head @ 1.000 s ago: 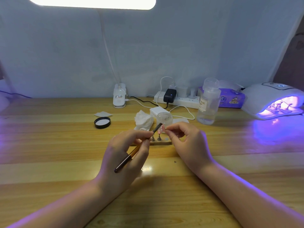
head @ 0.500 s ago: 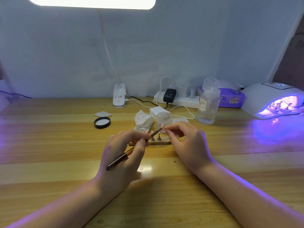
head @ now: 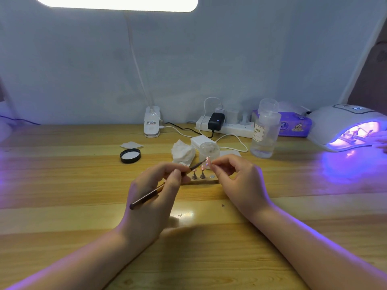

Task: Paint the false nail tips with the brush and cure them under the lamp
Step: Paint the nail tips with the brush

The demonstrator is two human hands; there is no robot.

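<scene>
My left hand [head: 155,193] grips a thin brush [head: 146,197], its tip pointing up and right to a pale pink false nail tip [head: 207,160]. My right hand [head: 240,181] pinches that nail tip above the table. Just beneath stands a small wooden holder [head: 206,181] with two metal stands, one [head: 202,173] carrying a pink tip. The white curing lamp [head: 343,122] glows violet at the far right, with more nail stands inside it.
A clear jar [head: 209,150], crumpled tissue [head: 182,152] and a black lid [head: 130,155] lie behind my hands. A clear liquid bottle [head: 264,130], power strip [head: 225,125], purple wipes pack [head: 293,124] and desk lamp base [head: 152,124] line the wall. Another person's fingers [head: 381,141] show by the curing lamp.
The brush handle has dropped lower and more level, and its tip has moved along the nail tip. Fingers have appeared at the right edge by the curing lamp.
</scene>
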